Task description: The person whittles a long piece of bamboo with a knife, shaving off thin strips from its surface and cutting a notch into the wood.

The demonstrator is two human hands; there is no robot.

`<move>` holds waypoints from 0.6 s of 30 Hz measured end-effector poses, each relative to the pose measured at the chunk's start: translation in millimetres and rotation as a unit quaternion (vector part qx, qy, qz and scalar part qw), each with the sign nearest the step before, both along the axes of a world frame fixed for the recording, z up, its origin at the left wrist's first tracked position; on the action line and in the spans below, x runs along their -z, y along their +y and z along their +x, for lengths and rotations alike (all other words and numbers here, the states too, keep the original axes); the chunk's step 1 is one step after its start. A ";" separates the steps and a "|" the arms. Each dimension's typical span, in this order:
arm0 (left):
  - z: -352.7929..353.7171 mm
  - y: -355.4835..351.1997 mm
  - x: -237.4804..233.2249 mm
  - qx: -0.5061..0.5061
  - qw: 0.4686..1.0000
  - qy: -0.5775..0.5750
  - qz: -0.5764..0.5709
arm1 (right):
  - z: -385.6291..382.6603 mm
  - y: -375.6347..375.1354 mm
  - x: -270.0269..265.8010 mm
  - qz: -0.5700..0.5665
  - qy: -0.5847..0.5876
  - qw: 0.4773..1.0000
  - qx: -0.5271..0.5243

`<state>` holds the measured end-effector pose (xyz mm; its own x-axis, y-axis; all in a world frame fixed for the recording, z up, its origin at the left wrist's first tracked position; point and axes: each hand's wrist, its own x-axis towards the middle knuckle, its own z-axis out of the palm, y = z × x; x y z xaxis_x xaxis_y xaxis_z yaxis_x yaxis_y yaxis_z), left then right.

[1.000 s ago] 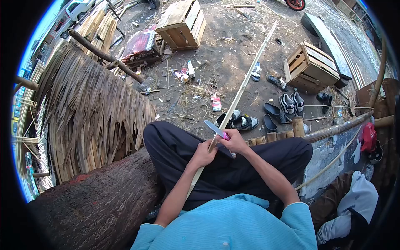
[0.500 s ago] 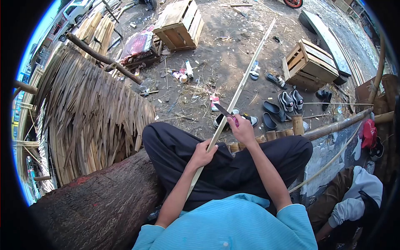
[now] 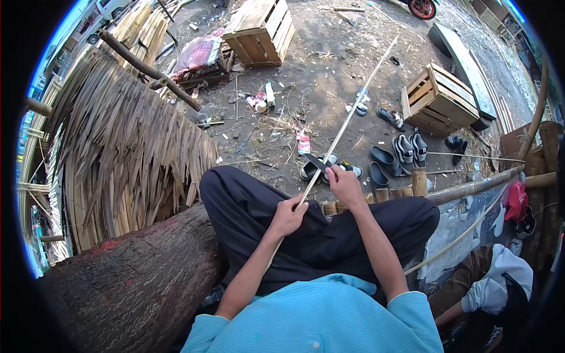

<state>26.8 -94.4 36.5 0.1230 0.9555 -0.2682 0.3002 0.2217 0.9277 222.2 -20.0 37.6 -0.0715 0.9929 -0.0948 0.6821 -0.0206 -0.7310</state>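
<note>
A long, thin, pale bamboo strip (image 3: 347, 123) slants from my lap up and away to the right. My left hand (image 3: 288, 216) is closed around its lower part, above my crossed legs. In my right hand (image 3: 344, 186) is a knife, its handle mostly covered by my fingers. The dark knife blade (image 3: 316, 162) points up and left and crosses the strip, apparently touching it. Below my left hand the strip's lower end runs along my forearm and out of sight.
A thatch panel (image 3: 129, 135) and a thick log (image 3: 129, 282) lie to my left. Wooden crates (image 3: 259, 44) and pairs of shoes (image 3: 403, 150) stand on the littered ground ahead. A bamboo rail (image 3: 477, 183) runs at right, where another person (image 3: 500, 276) sits close by.
The strip looks narrower now, as if turned edge-on, and its far end sits slightly lower and farther right. Both hands keep their hold. The whole view has shifted a little.
</note>
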 end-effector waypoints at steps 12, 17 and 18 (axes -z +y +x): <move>-9.2 5.8 -7.3 0.036 0.993 -0.041 -0.101 | -10.0 -6.1 -2.6 0.011 -0.022 1.000 -0.005; -11.3 5.9 -16.7 0.022 0.975 -0.125 -0.185 | -13.1 -21.0 0.0 0.038 -0.027 0.994 -0.098; -13.0 7.4 -14.8 0.029 0.970 -0.139 -0.199 | -12.1 -17.8 0.4 0.029 -0.025 0.997 -0.067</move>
